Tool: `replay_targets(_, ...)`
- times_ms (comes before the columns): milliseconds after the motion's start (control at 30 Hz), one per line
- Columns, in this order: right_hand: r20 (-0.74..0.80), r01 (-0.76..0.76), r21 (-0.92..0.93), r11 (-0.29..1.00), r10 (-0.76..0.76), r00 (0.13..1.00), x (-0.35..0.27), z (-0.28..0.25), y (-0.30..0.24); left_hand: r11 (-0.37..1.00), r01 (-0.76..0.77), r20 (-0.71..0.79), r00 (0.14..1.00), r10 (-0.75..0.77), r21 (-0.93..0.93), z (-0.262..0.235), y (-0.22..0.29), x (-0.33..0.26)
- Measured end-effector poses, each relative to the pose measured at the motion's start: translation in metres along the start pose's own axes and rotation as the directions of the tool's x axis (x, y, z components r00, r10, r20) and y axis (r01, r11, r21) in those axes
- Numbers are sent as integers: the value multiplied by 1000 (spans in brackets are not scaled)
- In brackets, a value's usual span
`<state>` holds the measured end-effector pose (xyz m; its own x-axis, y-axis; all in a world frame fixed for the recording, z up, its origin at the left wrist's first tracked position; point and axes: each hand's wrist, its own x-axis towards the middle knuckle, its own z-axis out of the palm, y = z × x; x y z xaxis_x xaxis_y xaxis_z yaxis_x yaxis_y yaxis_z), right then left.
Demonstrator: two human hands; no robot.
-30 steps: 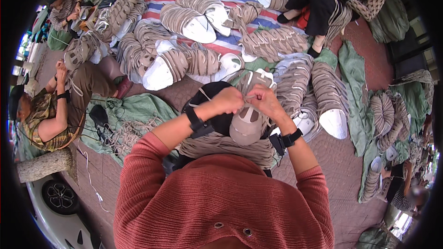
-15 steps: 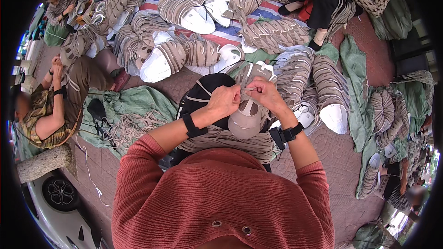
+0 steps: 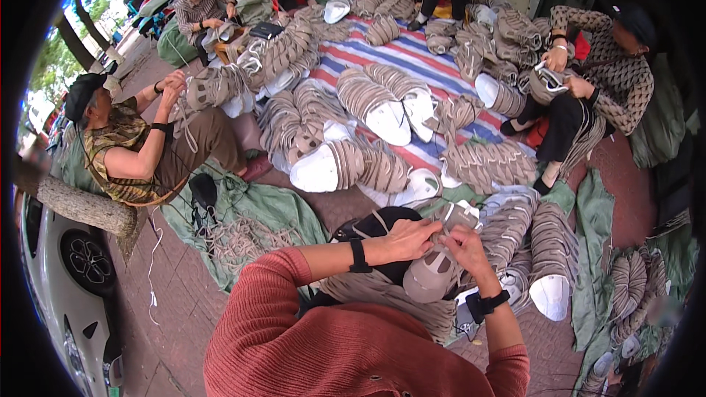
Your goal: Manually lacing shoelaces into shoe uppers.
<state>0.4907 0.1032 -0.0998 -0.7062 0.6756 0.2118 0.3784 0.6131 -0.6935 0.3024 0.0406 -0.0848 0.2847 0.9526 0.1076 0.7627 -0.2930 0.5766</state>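
Note:
A taupe shoe upper [image 3: 429, 276] lies toe toward me over my lap, its lacing area between my hands. My left hand [image 3: 409, 240] is closed at the left side of the lacing, fingertips pinched on a thin beige shoelace. On the other side my right hand [image 3: 466, 248] pinches at the same lacing, thumb and fingers together. The fingertips partly hide the lace. Below the upper, a thick bundle of beige laces [image 3: 390, 295] drapes across my lap. Black cloth [image 3: 382, 225] shows behind my left wrist.
Rows of stacked shoe uppers [image 3: 375, 103] lie on a striped sheet [image 3: 346, 51]. More stacks [image 3: 550, 257] stand right of my hands. Loose laces [image 3: 243, 239] lie on a green sheet [image 3: 294, 209]. Co-workers [image 3: 140, 147] sit around; a car [image 3: 66, 301] and trunk [image 3: 84, 202] are at left.
The view has tilted up and shifted left, so my hands and the shoe upper appear lower and further right. My hands remain close together at the lacing.

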Motion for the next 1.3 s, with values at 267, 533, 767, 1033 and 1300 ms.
replay_targets(267, 32, -392, 677, 622, 508, 861, 11, -8, -6, 970, -232, 299, 923, 241, -65, -23, -18, 28)
replay_targets(533, 133, -235, 205, 950, 211, 968, 8, -1, 3, 937, -344, 251, 904, 346, -54, -14, -32, 16)
replay_targets(767, 200, -44, 94, 995, 24, 979, 14, 6, 13, 960, -278, 242, 931, 274, -17, 0, -38, 10)
replay_targets(1033, 215, -94, -29, 995, 98, 972, 22, -5, -8, 945, -322, 320, 902, 291, 50, -23, -30, 17)
replay_targets(1300, 265, 99, -124, 987, -63, 962, 23, -7, -8, 939, -343, 250, 910, 330, 9, -12, -38, 17)
